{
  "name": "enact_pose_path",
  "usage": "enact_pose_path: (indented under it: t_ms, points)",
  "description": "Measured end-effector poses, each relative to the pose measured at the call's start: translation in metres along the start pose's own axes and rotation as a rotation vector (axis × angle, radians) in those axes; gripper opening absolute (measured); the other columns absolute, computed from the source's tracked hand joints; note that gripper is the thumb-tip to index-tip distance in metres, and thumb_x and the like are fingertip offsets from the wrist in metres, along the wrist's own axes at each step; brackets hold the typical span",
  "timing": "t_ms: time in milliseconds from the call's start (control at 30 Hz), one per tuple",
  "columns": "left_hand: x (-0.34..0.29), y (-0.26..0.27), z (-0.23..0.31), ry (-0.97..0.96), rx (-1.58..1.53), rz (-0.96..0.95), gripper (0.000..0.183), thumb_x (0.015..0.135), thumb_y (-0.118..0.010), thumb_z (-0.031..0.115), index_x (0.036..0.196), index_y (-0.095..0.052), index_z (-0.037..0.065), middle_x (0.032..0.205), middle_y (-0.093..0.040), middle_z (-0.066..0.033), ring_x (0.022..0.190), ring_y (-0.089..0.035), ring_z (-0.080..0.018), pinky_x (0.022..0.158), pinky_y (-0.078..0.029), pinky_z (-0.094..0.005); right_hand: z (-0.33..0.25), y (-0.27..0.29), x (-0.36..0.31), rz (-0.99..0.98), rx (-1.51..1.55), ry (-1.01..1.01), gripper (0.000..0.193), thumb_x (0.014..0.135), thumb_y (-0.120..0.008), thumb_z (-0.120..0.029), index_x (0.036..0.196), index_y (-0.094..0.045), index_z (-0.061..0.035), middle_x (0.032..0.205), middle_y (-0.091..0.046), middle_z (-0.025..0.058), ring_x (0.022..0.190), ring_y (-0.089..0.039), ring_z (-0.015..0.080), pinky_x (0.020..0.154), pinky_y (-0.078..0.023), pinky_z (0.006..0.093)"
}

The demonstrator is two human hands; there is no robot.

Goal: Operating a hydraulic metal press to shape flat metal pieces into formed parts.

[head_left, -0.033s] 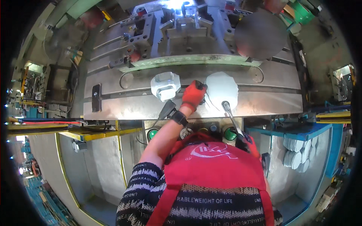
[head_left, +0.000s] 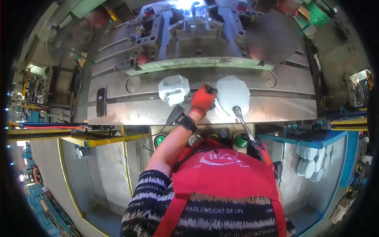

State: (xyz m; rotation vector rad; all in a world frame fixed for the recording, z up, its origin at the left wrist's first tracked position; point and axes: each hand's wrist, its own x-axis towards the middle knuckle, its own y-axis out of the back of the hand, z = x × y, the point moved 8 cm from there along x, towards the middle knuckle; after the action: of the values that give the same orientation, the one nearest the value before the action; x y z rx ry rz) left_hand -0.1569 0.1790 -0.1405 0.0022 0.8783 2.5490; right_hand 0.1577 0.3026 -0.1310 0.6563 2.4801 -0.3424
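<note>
My left hand, in a red and black glove, is closed at the left edge of a thin pale metal blank. Whatever its curled fingers hold, if anything, is hidden. Left of it sits a shiny formed metal part with a raised middle. My right hand, also gloved in red and black, is partly hidden beside the red apron. It grips a long-handled tool with a round head, shaped like a ratchet, whose head rests on the blank's near edge.
A press bed with a die block stands ahead. A phone lies at its left. Green buttons sit below the bed's edge. Stacked round blanks lie in the blue-edged bin at right; a formed part is in the yellow-edged bin.
</note>
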Motion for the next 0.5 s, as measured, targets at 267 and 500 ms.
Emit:
enact_pose_path:
  t_ms: [267, 500]
  points:
    - [0.001, -0.001, 0.0, 0.009, 0.003, -0.016, 0.031, 0.078, -0.063, 0.032, 0.092, -0.06, 0.006, 0.092, -0.064, -0.0174, 0.09, -0.06, -0.0359, 0.078, -0.046, -0.0416, -0.037, -0.017, -0.011, -0.126, 0.304, 0.101, 0.029, 0.095, -0.046, -0.031, 0.09, -0.058, -0.005, 0.063, -0.047, -0.0034, 0.052, -0.04, 0.0053, 0.046, -0.029, 0.0216]
    - [-0.001, 0.002, -0.002, -0.09, -0.14, -0.044, 0.027, 0.08, -0.064, 0.027, 0.098, -0.061, 0.007, 0.091, -0.065, -0.0153, 0.087, -0.061, -0.0326, 0.075, -0.047, -0.0385, -0.073, -0.049, -0.011, -0.139, 0.142, 0.192, 0.029, 0.095, -0.047, -0.027, 0.111, -0.057, -0.0051, 0.06, -0.046, -0.0043, 0.048, -0.039, 0.0046, 0.043, -0.031, 0.0211]
